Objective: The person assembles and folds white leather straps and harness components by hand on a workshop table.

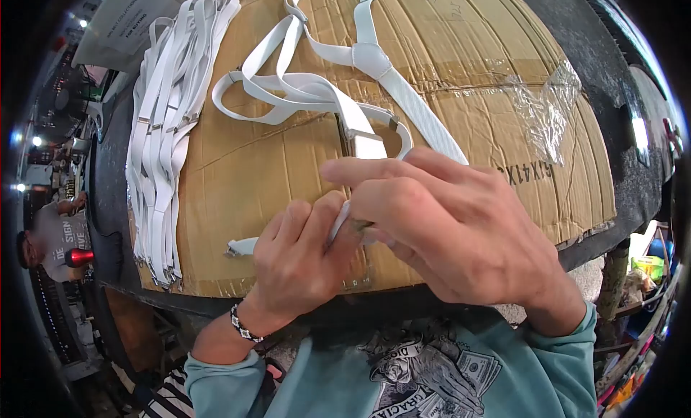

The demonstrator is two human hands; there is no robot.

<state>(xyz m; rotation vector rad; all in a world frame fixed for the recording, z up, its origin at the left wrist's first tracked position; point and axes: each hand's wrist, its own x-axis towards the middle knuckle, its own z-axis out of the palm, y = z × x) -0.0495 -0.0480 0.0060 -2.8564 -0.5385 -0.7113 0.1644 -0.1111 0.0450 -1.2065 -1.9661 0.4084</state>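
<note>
White elastic suspenders (422,114) with metal slides and a white joining patch (370,60) lie in loops on the cardboard, running down to my hands. My left hand (299,256) is closed, pinching a white strap; a short strap end with a metal clip (240,247) sticks out on its left side. My right hand (461,231) is closed close beside it, its fingertips at a small metal piece (362,223) on the strap. The fingers partly hide this piece. The bundle of white straps (162,137) with metal clips lies at the left.
The flattened cardboard (252,155) covers the dark table (111,166). Clear tape (551,115) is crumpled at its right. A printed plastic bag (126,25) lies at the upper left. Another person (61,238) is at the far left. Assorted items (648,268) stand at the far right.
</note>
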